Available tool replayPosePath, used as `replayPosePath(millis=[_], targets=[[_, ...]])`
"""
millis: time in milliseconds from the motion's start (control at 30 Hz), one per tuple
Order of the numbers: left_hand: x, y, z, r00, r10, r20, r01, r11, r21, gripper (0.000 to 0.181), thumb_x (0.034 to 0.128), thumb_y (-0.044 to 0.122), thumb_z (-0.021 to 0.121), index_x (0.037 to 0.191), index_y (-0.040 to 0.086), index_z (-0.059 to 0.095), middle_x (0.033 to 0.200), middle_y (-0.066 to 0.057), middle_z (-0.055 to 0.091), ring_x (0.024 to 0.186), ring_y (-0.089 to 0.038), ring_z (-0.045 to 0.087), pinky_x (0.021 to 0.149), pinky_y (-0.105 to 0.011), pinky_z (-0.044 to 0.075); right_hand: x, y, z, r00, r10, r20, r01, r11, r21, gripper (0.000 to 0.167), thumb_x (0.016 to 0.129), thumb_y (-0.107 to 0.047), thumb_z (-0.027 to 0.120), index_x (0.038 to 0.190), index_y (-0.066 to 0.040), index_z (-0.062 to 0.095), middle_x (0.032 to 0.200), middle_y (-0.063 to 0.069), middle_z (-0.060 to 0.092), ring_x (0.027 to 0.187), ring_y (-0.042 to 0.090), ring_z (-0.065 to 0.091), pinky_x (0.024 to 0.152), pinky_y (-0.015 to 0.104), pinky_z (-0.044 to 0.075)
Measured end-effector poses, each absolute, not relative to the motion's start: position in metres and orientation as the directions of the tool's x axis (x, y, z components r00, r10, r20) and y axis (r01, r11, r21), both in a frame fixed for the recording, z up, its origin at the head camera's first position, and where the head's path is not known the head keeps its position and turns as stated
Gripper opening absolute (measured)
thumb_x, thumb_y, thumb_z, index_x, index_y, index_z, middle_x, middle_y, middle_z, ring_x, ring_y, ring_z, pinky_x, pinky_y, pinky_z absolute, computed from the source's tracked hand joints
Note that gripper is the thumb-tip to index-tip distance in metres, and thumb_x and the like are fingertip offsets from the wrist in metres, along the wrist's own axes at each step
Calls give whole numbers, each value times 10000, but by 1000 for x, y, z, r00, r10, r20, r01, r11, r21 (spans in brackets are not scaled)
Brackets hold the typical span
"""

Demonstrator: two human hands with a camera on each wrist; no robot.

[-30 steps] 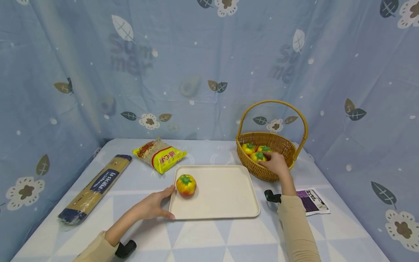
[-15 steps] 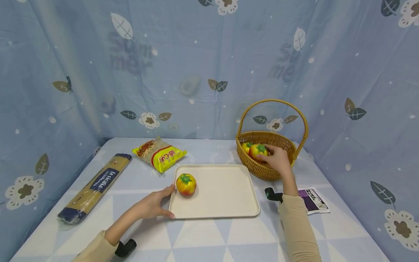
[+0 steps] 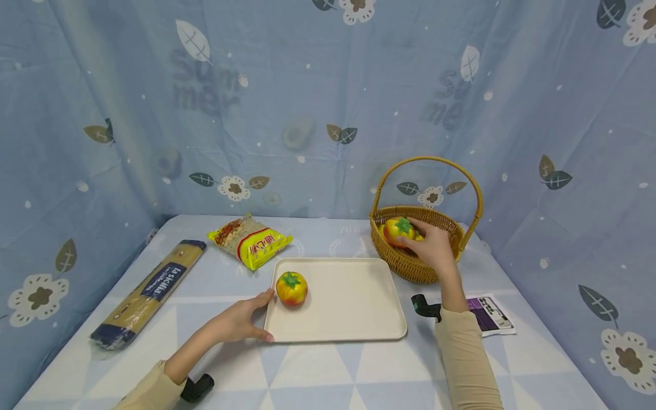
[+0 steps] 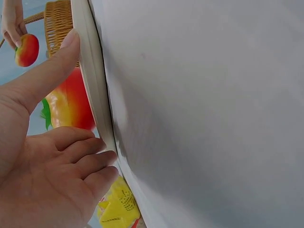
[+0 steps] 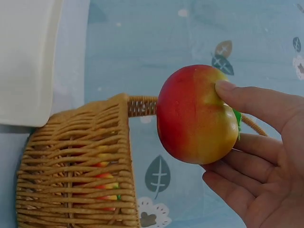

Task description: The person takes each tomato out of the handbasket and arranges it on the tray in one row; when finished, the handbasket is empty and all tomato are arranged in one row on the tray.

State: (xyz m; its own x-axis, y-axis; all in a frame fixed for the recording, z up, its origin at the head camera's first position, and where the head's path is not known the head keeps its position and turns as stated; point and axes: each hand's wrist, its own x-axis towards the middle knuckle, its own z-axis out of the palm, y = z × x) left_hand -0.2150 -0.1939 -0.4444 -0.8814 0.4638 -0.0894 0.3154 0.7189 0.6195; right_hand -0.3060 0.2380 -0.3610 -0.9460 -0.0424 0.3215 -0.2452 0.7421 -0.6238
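Note:
My right hand (image 3: pixel 434 249) pinches a red-and-yellow tomato (image 5: pixel 190 116) with a green leafy top. It holds the fruit between thumb and fingers, raised over the wicker basket (image 3: pixel 407 266). More such tomatoes show through the weave in the right wrist view, partly hidden. At the left end of the cream tray (image 3: pixel 353 302), my left hand (image 3: pixel 240 323) touches the rim with thumb and fingertips, its fingers loosely extended. A second tomato (image 3: pixel 291 289) sits on the tray near that hand, green top up.
A yellow bag of pasta (image 3: pixel 252 244) lies behind the tray. Long spaghetti in a clear and blue pack (image 3: pixel 151 296) lies at the left. A purple-and-white packet (image 3: pixel 489 315) is partly behind the right forearm. The basket's tall handle (image 3: pixel 429 159) arches above it.
My right hand has taken hold of a tomato among those in the basket and lifted it, tilting it slightly leftward. The left hand and the tray have stayed in place.

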Motion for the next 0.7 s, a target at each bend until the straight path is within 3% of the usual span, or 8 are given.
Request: replayPosePath(millis=[267, 500, 700], targets=[[-215, -193, -445, -883, 460, -91, 314, 723, 615, 1064, 672, 356, 866, 1473, -54, 297, 1518, -239, 262, 1387, -400, 283, 1121, -525, 268, -300, 223, -359, -920, -97, 380, -328, 721, -611, 609, 854, -297, 753, 1362, -33, 545, 1251, 222, 608, 1044, 363, 607, 848, 480, 547], [-215, -193, -444, -886, 454, -98, 302, 723, 621, 1064, 670, 349, 869, 1476, -47, 298, 1523, -230, 257, 1391, -398, 276, 1123, -526, 263, -294, 205, -355, -909, -144, 392, -374, 697, -612, 579, 832, -279, 776, 1332, -58, 585, 1199, 210, 635, 1005, 352, 614, 866, 479, 543], [-215, -194, -446, -885, 456, -96, 306, 726, 616, 1072, 669, 357, 868, 1478, -45, 292, 1522, -231, 260, 1391, -395, 278, 1123, -522, 266, -289, 192, -354, -897, -195, 397, -410, 701, -583, 590, 824, -298, 782, 1333, -72, 588, 1151, 190, 657, 922, 288, 619, 783, 409, 564]])
